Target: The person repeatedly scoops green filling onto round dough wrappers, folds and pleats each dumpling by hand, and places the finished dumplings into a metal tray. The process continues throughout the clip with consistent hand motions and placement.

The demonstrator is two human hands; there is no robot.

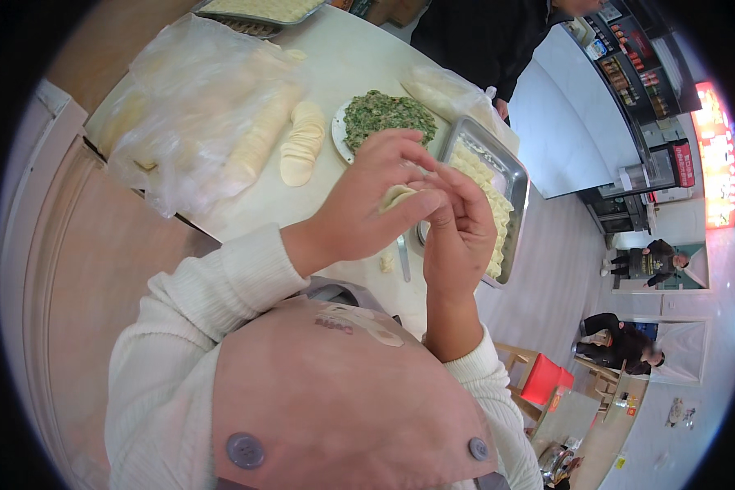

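Above the table, my left hand (367, 211) cradles a folded dumpling (395, 196), mostly hidden by the thumb and fingers. My right hand (462, 236) meets it from the other side, its fingertips pinching at the dumpling's covered end. Just beyond the hands, chopped green filling (389, 116) is heaped on a white plate (339, 136). A leaning stack of round dough wrappers (303, 147) lies left of the plate. On the right, behind my right hand, a metal tray (517, 245) holds rows of finished dumplings (481, 177).
A large plastic bag of wrappers (202, 110) covers the table's left side. A flat metal spatula (403, 260) and a dough scrap (386, 263) lie near my apron. Another bag (450, 92) rests by a person in black (478, 43). A filled tray (260, 8) stands at the far edge.
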